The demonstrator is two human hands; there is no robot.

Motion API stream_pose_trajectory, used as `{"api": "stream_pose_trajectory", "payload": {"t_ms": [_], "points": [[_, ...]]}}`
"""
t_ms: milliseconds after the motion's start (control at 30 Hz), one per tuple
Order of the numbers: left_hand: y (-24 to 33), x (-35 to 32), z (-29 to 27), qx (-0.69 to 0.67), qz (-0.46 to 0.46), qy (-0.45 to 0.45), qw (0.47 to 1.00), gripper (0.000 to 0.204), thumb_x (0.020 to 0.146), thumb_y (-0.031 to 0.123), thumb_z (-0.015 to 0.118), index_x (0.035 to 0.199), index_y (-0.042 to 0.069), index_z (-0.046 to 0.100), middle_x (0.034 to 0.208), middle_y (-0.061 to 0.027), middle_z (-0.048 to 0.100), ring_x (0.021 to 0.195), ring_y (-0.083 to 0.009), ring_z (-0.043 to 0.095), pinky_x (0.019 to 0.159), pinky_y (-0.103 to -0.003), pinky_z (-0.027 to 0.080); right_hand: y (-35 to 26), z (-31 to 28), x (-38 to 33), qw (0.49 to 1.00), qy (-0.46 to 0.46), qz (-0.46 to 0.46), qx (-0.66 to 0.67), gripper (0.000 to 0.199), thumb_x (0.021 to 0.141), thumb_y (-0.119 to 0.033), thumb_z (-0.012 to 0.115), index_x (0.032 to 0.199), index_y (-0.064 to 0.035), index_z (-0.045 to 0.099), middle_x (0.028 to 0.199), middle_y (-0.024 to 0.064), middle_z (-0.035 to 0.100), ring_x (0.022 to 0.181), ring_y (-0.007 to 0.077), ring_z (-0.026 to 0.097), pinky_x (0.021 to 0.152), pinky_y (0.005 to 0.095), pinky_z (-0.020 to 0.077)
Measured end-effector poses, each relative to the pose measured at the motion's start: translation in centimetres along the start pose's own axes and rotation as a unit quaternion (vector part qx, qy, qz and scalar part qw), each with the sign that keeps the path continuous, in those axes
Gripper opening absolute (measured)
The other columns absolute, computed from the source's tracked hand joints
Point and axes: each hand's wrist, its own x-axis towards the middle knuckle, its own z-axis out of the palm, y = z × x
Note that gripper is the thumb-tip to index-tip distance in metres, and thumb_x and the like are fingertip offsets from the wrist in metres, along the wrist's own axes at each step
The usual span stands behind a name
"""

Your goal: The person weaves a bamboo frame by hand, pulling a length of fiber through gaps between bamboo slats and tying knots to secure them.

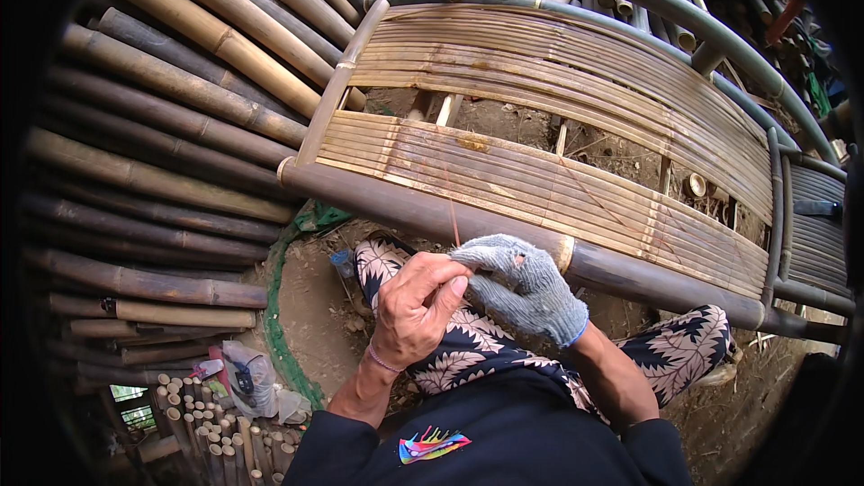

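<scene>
My bare left hand (416, 306), with a thin bracelet at the wrist, is closed with its thumb and fingers pinched together. My right hand (531, 288) wears a grey knitted glove with a small hole, and its fingertips meet those of the left. From where they meet, a thin reddish-brown strand (454, 220) runs up toward the bamboo slats (504, 171). The strand's end inside my fingers is hidden. Just beyond both hands lies the thick dark front pole (423, 211) of a bamboo bench frame, its slats laid in two bands with an open gap between them.
Thick bamboo poles (171, 139) are stacked at the left. Short cut bamboo pieces (216, 432) stand at lower left beside a clear plastic bag (247, 378). Green netting (281, 315) curves along the dirt floor. The frame's curved rail (666, 9) rises at the far side.
</scene>
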Motion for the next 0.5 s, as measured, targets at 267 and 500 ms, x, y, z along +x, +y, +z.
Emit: {"api": "stream_pose_trajectory", "payload": {"t_ms": [267,500], "points": [[-1.6,-0.6,1.8,-0.047,-0.076,0.099,0.991,0.013,0.087,0.0,0.073,0.1,0.001,0.071,0.09,-0.0119,0.071,0.075,-0.0197,0.068,0.064,-0.028,0.054,0.1,0.9,-0.4,0.993,0.048,0.01,-0.111,0.022,0.085,-0.023,0.073,0.1,-0.0083,0.066,0.098,0.0126,0.068,0.092,0.035,0.066,0.082,0.0421,0.0516],[-0.7,-0.4,1.6,0.019,-0.013,0.03,0.999,0.009,0.089,0.001,0.071,0.098,0.0,0.067,0.084,-0.0053,0.063,0.063,-0.0081,0.054,0.055,-0.024,0.044,-0.3,0.1,-0.8,0.954,0.062,-0.071,-0.285,0.028,0.078,-0.015,0.073,0.103,-0.0089,0.062,0.102,0.0116,0.067,0.095,0.0329,0.065,0.084,0.0425,0.0499]]}}
